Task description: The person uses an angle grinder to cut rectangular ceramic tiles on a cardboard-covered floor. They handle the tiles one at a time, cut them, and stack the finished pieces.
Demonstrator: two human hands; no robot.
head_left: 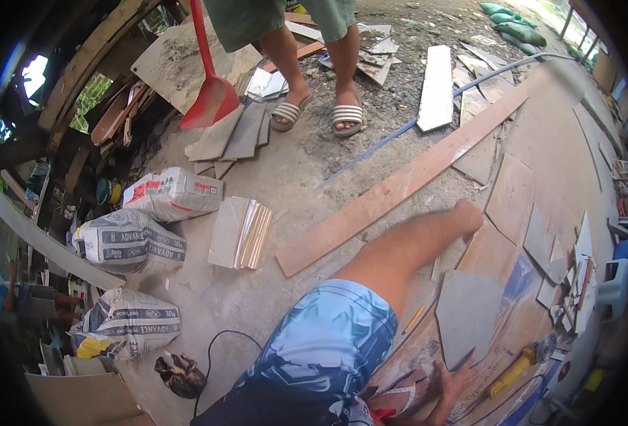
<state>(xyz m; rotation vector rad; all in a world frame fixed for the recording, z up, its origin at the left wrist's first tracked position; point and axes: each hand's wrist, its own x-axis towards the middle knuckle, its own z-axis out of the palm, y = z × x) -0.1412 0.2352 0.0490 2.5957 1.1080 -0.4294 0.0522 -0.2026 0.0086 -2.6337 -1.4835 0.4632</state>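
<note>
1. Far to the left of the fingers [442, 373] of the one bare hand [453, 388] in view, three filled sacks stand or lean on the floor: a white-and-red sack [179, 195] farthest off, a grey-and-white sack [118, 241] below it, and another printed sack [133, 323] nearest.
2. Left of the fingers, at about their level, a dark, mottled cat [180, 375] lies on the concrete.
3. Up and well to the left, a red dustpan [213, 103] rests by some loose grey tiles [244, 131].
4. Nearer than those, still left, is a stack of tiles [232, 231].
5. Beyond the fingers, a standing person's striped sandals [347, 115] show beneath green shorts.
6. Between the stack and the fingers stretches the wearer's leg in blue shorts [328, 334]; a long brown plank [399, 177] lies past it.
7. Just up and left of the fingers is an orange pencil [413, 319].
8. The fingers are spread at the near, pointed end of a cut grey tile [468, 312], which lies directly beyond them on a brown sheet [486, 248]. Whether they grip or only touch it, and which hand this is, I cannot tell.
9. Right of the fingers lies a yellow power tool [516, 373]; farther right stands a pale blue stool [614, 290].
</note>
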